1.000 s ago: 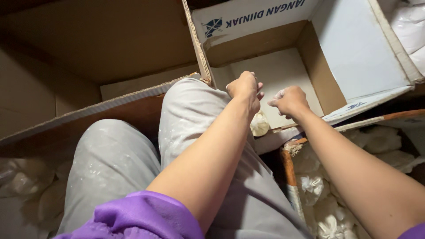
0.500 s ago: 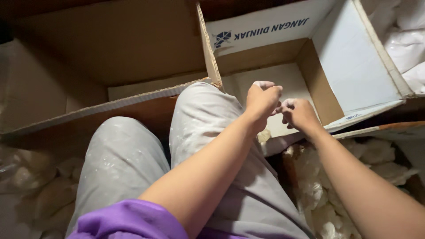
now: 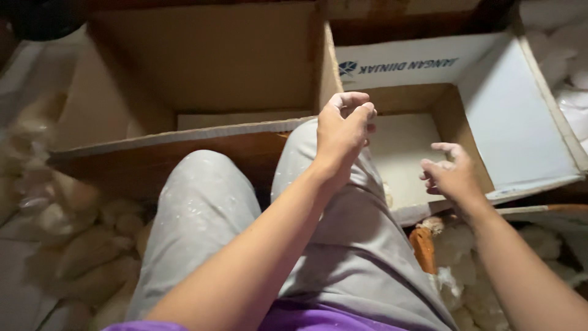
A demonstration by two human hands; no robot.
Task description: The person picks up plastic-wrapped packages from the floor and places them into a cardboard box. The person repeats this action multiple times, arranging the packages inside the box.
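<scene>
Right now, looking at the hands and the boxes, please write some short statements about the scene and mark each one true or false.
1. The left hand is raised above the knee, with its fingers curled. True.
2. The right hand grips a large bottle. False: nothing shows in it, its fingers are loosely spread over the white-lined cardboard box.
3. The white-lined cardboard box is filled to the top. False: its pale floor shows bare.
4. A brown cardboard box stands open beside the white-lined one, to its left in the picture. True.
5. The person wears black trousers. False: the grey trousers are light, with pale specks.
6. Small white plastic bags lie below the right hand. True.
</scene>
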